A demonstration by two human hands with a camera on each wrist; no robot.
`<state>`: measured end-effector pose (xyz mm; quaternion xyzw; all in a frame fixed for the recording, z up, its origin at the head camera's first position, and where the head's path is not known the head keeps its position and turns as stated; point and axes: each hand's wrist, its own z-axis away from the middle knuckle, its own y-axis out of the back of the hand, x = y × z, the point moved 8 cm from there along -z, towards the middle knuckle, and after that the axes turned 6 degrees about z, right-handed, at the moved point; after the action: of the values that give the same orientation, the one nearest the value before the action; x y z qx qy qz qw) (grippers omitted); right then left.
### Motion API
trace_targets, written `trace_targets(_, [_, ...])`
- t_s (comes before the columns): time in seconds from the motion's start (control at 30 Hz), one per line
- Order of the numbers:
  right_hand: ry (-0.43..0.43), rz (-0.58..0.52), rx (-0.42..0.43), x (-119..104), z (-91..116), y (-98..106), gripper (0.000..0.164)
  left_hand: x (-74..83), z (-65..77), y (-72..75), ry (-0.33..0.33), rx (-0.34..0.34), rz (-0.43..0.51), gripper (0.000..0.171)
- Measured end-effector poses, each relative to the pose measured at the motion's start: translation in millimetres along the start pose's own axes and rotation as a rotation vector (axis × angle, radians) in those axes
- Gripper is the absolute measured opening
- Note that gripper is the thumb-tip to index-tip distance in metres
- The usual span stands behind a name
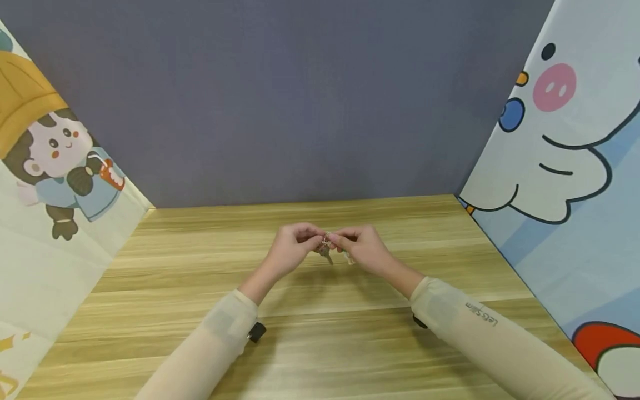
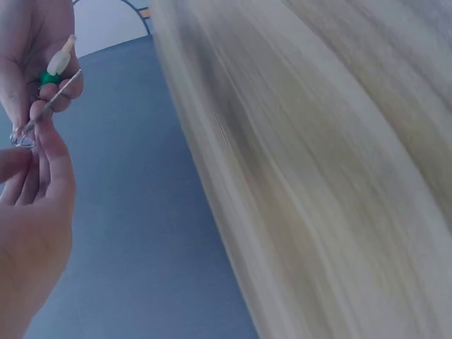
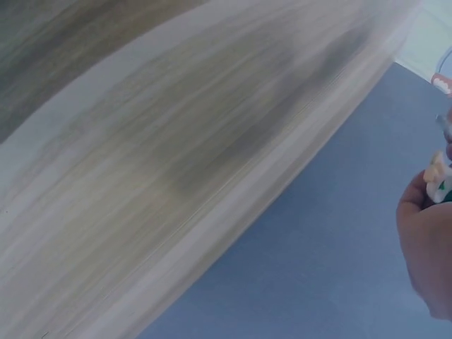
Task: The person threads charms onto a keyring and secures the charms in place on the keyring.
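Observation:
Both hands meet over the wooden table, fingertips almost together at a small metal key ring [image 2: 22, 140]. The left hand [image 1: 295, 247] pinches the ring between thumb and fingers, and a key [image 1: 327, 255] hangs down from it. From the other side the right hand [image 1: 364, 248] also pinches at the ring. Below the right fingers dangles a small charm [image 2: 58, 62], pale with a green part, seen too in the right wrist view as a white and green figure [image 3: 439, 176]. Fingers hide part of the ring.
The wood-grain table [image 1: 320, 344] runs back to a plain grey panel [image 1: 310, 105]. Cartoon-printed panels stand on the left [image 1: 60, 266] and right [image 1: 540, 183]. Dark wrist devices show under both light sleeves.

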<state>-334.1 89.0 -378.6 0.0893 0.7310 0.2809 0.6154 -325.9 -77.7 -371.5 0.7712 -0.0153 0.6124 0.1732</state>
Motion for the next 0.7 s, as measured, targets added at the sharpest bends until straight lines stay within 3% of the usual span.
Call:
trace_targets(0.1, [-0.006, 0.017, 0.02, -0.3, -0.1, 1.5, 0.024, -2.0, 0.0, -1.2, 0.028, -0.025, 0.07, 0.018])
trace_targets(0.17, [0.007, 0.029, 0.021, -1.3, 0.2, 1.7, 0.024, -2.2, 0.0, -1.7, 0.042, -0.038, 0.07, 0.019])
trace_targets(0.4, [0.131, 0.117, 0.02, -4.7, 0.3, 3.1, 0.022, 0.4, -1.0, -0.7, 0.014, -0.035, -0.103, 0.012])
trace_targets(0.53, [0.223, 0.153, 0.01, -7.3, 2.4, 3.1, 0.021, 6.8, -0.5, -3.4, -0.064, -0.054, -0.212, 0.007])
trace_targets(0.7, [0.238, 0.147, -0.014, -4.6, 4.4, 3.6, 0.019, 8.4, 0.9, -5.8, -0.118, -0.085, -0.312, 0.005])
